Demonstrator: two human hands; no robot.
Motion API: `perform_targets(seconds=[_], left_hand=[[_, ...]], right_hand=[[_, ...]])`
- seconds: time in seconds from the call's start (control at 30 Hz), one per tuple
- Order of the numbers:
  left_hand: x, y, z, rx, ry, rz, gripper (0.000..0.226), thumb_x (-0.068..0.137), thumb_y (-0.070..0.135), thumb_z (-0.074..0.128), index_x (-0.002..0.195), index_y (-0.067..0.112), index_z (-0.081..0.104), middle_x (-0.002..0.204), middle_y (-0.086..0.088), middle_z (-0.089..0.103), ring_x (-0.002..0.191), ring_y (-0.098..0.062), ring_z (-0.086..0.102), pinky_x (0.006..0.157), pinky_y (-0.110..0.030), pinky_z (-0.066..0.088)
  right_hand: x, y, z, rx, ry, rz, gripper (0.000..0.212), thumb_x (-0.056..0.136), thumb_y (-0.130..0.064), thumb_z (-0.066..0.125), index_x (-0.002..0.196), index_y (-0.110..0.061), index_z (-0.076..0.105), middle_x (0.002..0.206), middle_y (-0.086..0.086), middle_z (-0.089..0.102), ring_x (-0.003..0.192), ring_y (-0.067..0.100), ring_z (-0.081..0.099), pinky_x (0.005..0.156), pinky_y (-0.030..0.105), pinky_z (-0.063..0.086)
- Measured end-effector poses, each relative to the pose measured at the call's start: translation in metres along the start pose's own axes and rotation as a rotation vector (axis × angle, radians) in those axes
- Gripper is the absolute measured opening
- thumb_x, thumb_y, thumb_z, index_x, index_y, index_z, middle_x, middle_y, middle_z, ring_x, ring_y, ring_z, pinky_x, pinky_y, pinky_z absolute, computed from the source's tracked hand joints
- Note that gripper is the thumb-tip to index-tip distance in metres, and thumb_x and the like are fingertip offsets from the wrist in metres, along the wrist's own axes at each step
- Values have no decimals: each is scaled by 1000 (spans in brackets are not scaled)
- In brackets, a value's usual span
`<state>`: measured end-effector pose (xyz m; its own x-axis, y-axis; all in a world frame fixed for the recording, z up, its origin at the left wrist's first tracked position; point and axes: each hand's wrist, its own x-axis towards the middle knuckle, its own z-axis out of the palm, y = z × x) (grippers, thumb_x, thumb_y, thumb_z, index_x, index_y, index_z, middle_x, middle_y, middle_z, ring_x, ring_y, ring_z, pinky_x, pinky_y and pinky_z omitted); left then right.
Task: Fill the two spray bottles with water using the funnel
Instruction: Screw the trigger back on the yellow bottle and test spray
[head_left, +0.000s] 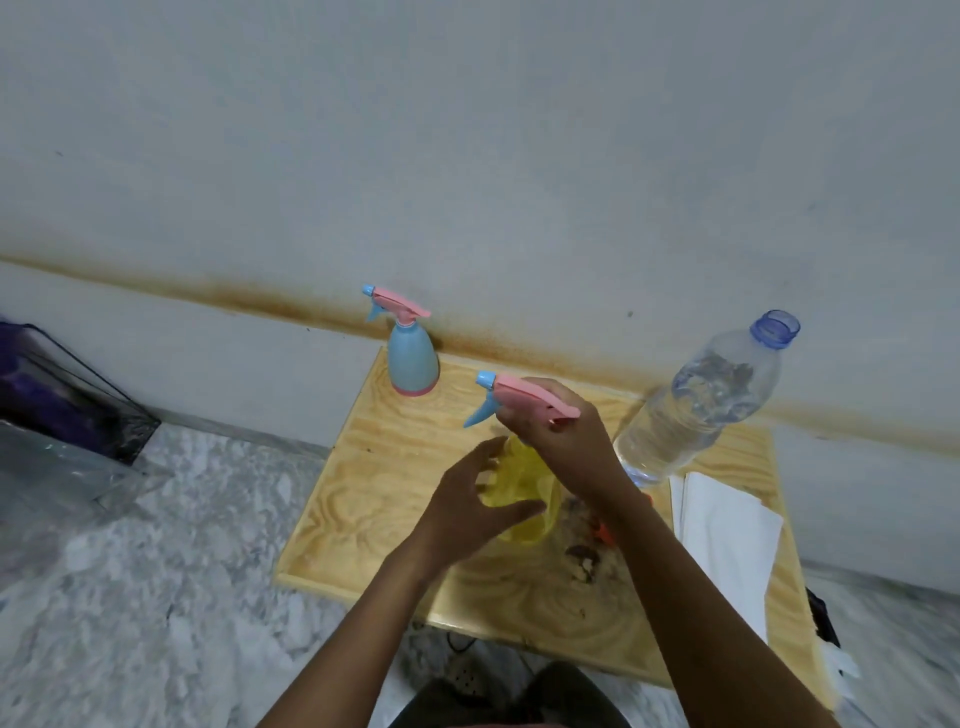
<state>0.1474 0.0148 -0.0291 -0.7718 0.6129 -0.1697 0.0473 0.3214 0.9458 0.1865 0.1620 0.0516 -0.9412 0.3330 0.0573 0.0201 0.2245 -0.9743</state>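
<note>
Gripping pink spray head (535, 402) with right hand (566, 441), holding left hand (462, 504) spread wide beside yellow bottle (524, 467) on table (363, 467).
Likely light, slick plastic; best clasped round body while twisting head. Blue spray bottle (413, 358) at far corner.

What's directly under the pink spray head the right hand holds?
A yellow bottle on the wooden table. The right hand covers its neck, so whether the spray head is attached cannot be seen.

right hand (566, 431) grips pink spray head (524, 400) above yellow bottle (524, 483) | left hand (467, 499) spread at its 9 o'clock | table (363, 493) 11 o'clock: blue spray bottle (412, 358) | 2 o'clock: uncapped water bottle (696, 405)
</note>
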Motion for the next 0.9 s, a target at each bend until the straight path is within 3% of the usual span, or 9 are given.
perform_targets(seconds=[0.07, 0.13, 0.3, 0.43, 0.6, 0.67, 0.8, 0.9], left_hand=[[8, -4, -1, 22, 94, 22, 87, 60, 59, 82, 136, 29, 51, 125, 11, 62, 114, -1, 56, 97, -32, 52], [17, -5, -4, 32, 154, 57, 81, 64, 51, 83, 135, 28, 52, 125, 11, 62, 112, -1, 56, 95, -30, 53], [60, -12, -14, 80, 226, 97, 72, 66, 27, 90, 129, 29, 54, 123, 4, 48, 104, 3, 54, 84, -11, 45], [108, -17, -27, 165, 277, 98, 71, 65, 20, 91, 128, 14, 59, 111, 1, 56, 99, -12, 55, 77, -7, 39], [154, -23, -35, 143, 320, 117, 53, 69, 11, 87, 116, 16, 63, 94, 23, 57, 87, 8, 59, 73, -3, 42], [169, -29, -37, 136, 335, 95, 53, 73, 13, 85, 120, 15, 61, 98, 19, 60, 90, 3, 60, 77, -5, 45], [190, -45, -38, 136, 346, 68, 60, 75, 19, 84, 129, 13, 57, 116, -1, 65, 105, -15, 63, 88, -29, 52], [196, -50, -40, 133, 340, 69, 60, 75, 18, 84, 128, 12, 57, 115, 0, 65, 103, -15, 63, 84, -24, 50]], right_hand=[[3, 12, -1, -78, 5, 34, 45, 82, -32, 77, 122, -19, 63, 107, -9, 69, 98, 8, 65, 84, 22, 52], [5, 27, -2, -151, 39, 55, 47, 83, -34, 76, 125, -17, 61, 113, -7, 67, 106, 8, 63, 92, 27, 52], [36, 44, 2, -127, 135, 85, 37, 83, -28, 77, 117, -17, 68, 107, -7, 73, 102, 5, 67, 90, 32, 56], [85, 53, 12, -135, 148, 99, 34, 82, -20, 78, 114, -15, 71, 106, -4, 74, 99, 4, 68, 87, 30, 58], [137, 67, 23, -188, 137, 115, 32, 82, -20, 78, 113, -16, 71, 102, -5, 73, 95, 7, 68, 85, 30, 56], [149, 73, 28, -199, 144, 106, 31, 82, -21, 78, 112, -18, 71, 99, -7, 72, 94, 8, 68, 85, 32, 56], [165, 84, 33, -219, 153, 114, 31, 82, -23, 77, 112, -21, 71, 103, -5, 73, 97, 10, 68, 85, 34, 56], [170, 87, 36, -199, 151, 144, 32, 83, -26, 76, 114, -24, 70, 105, -8, 72, 98, 8, 67, 87, 34, 56]])
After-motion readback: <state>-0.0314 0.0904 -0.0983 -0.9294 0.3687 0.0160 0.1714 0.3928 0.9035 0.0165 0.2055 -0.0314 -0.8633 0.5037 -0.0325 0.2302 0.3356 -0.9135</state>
